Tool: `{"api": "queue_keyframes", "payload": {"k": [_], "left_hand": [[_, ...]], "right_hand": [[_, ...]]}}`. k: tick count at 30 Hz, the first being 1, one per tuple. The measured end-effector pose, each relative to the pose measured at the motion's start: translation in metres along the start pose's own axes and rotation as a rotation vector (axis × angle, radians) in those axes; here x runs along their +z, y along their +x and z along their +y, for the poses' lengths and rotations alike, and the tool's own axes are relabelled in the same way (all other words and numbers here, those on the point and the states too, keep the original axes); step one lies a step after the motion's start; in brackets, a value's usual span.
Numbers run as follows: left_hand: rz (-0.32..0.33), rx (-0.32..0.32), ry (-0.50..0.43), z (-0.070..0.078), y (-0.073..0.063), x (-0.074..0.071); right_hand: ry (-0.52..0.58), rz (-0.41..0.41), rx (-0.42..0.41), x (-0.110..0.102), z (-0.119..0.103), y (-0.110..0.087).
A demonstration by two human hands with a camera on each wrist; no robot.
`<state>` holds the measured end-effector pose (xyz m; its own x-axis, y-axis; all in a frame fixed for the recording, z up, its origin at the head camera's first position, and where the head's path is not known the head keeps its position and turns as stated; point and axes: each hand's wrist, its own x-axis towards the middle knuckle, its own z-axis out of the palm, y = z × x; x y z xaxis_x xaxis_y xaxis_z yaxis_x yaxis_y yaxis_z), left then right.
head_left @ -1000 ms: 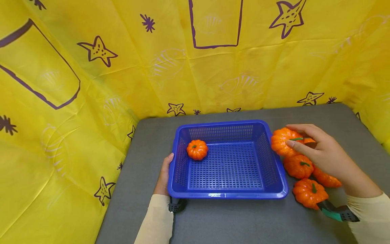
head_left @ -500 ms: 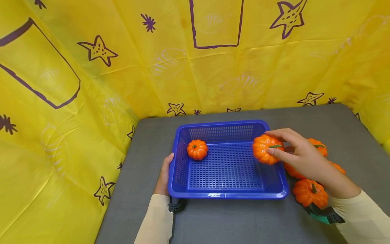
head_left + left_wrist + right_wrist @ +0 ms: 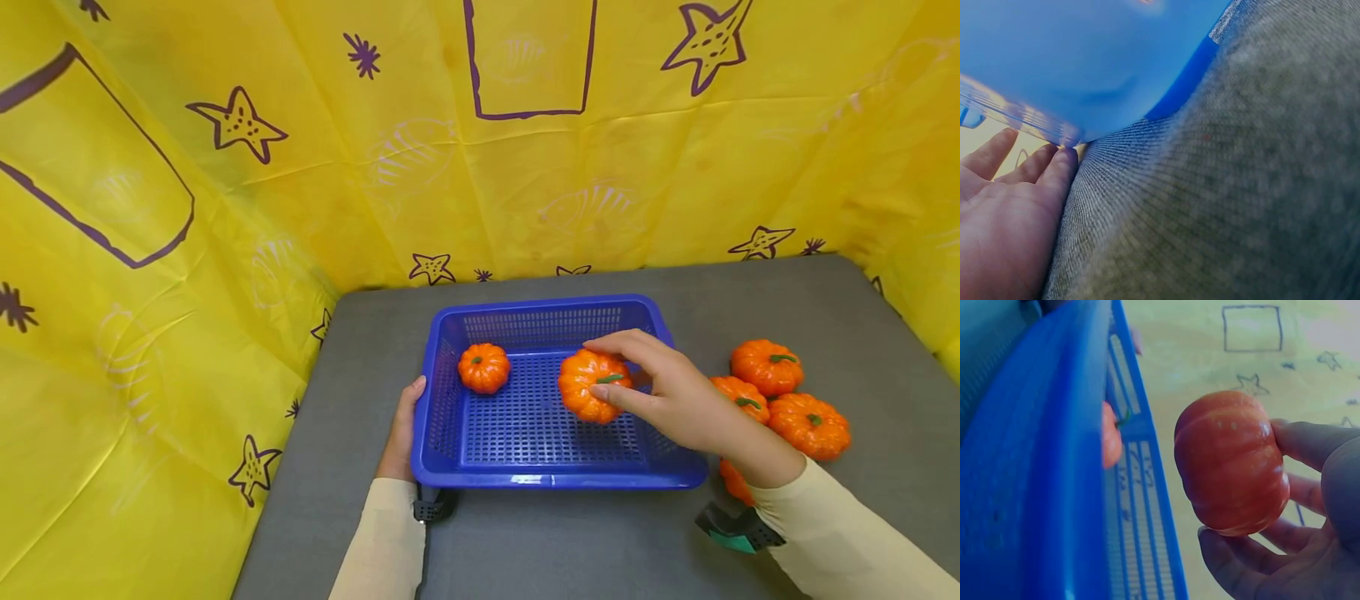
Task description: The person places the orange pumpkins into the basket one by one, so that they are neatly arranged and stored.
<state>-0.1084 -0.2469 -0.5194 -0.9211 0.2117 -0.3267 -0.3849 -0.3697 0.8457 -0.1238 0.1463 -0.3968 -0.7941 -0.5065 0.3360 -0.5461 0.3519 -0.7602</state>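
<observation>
My right hand [image 3: 663,392] grips a small orange pumpkin [image 3: 581,385] with a green stem, thumb on one side and fingers on the other, above the blue plastic basket [image 3: 555,481]. In the right wrist view, this pumpkin [image 3: 1229,462] shows its ribbed side between my thumb and fingertips. Another pumpkin [image 3: 483,368] sits in the basket's back left corner. My left hand [image 3: 405,429] rests against the basket's left outer wall, its thumb near the rim. In the left wrist view, outstretched fingers [image 3: 1054,169] touch the basket's edge.
Several more pumpkins lie grouped on the grey tabletop [image 3: 555,550] right of the basket, one of them [image 3: 810,427] farthest right. My right forearm partly covers the nearest pumpkin [image 3: 733,482]. A yellow patterned cloth [image 3: 510,183] hangs behind and at the sides.
My right hand has carried its pumpkin left, from beside the pile across the basket's right rim to over the basket. The left hand and basket stay put.
</observation>
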Motion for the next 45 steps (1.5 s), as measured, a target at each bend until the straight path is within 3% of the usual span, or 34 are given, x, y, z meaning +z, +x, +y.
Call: {"api": "queue_keyframes", "payload": {"k": [14, 29, 45], "left_hand": [[0.001, 0.019, 0.027, 0.002, 0.003, 0.004], [0.03, 0.0, 0.043, 0.0, 0.0, 0.002], [0.014, -0.009, 0.029, 0.001, -0.001, -0.001]], "right_hand": [[0.016, -0.098, -0.029, 0.037, -0.012, 0.014], [0.053, -0.228, 0.051, 0.075, -0.015, 0.025], [0.029, -0.251, 0.109, 0.114, -0.022, 0.036]]}}
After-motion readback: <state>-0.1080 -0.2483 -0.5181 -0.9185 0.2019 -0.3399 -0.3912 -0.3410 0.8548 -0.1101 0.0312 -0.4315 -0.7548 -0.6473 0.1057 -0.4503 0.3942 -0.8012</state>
